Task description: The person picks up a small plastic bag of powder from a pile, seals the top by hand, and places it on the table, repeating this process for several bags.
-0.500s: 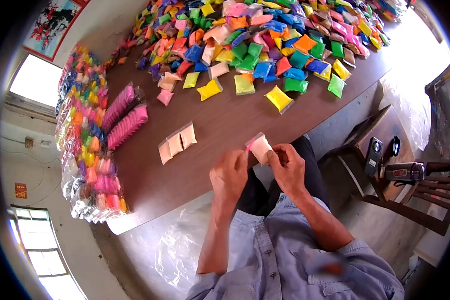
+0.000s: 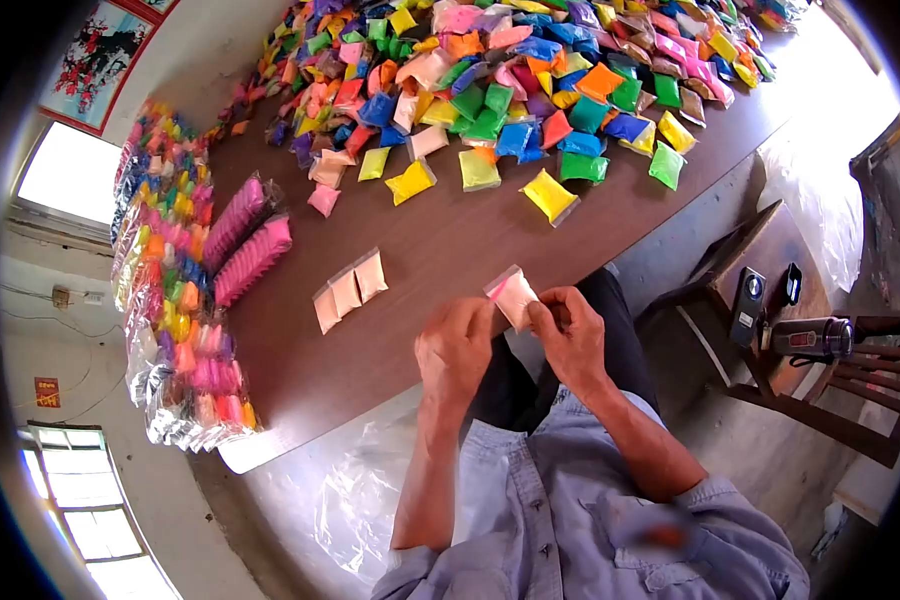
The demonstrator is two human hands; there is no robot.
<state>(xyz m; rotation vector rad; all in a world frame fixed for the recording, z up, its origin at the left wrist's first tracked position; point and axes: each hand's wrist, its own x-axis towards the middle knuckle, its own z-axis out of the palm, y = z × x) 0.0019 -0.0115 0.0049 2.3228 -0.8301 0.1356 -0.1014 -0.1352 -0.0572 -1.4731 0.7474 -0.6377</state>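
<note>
Between my hands is a small clear packet with pale peach filling, tilted, a pink strip across its upper left end. My left hand is closed, its fingertips pinching at the packet's left edge beside the pink strip. On the other side my right hand grips the lower right corner between thumb and bent fingers. Beyond my left hand, a joined row of three peach packets lies flat on the brown table.
A large heap of colourful packets covers the table's far side. Stacked pink packets and bundled multicoloured ones line the left edge. At right, a wooden chair holds a dark flask and a black device.
The view has shifted slightly. Both hands keep their hold on the peach packet, with hardly any change in their position.
</note>
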